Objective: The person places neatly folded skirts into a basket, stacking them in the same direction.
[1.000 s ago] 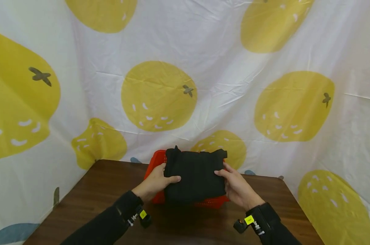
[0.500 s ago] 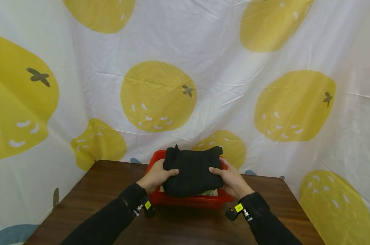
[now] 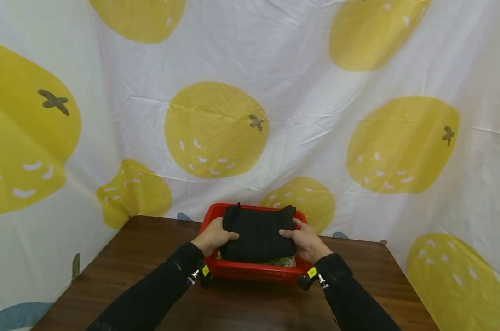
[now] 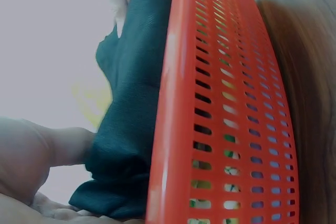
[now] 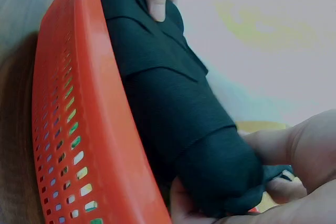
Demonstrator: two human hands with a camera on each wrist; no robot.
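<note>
A folded black cloth item (image 3: 258, 234), perhaps a garment, lies within the rim of a red plastic basket (image 3: 258, 272). My left hand (image 3: 214, 236) grips its left edge, thumb on top and fingers beneath. At the opposite edge my right hand (image 3: 307, 240) holds it the same way. In the left wrist view the dark cloth (image 4: 128, 108) bulges above the basket's rim. From the right wrist view, fingers curl under the rolled end of the cloth (image 5: 178, 114). Under it, a patterned fabric (image 3: 284, 262) shows along the basket's front; most of it is hidden.
The basket stands on a dark brown wooden table (image 3: 158, 257), toward its back edge. A white curtain (image 3: 299, 101) printed with yellow fruit hangs behind and at both sides. Through the basket's slots, patterned and purplish contents are partly visible.
Both hands have moved the black cloth down from above the basket into its opening. The basket's front rim and the patterned fabric, covered a second ago, now show.
</note>
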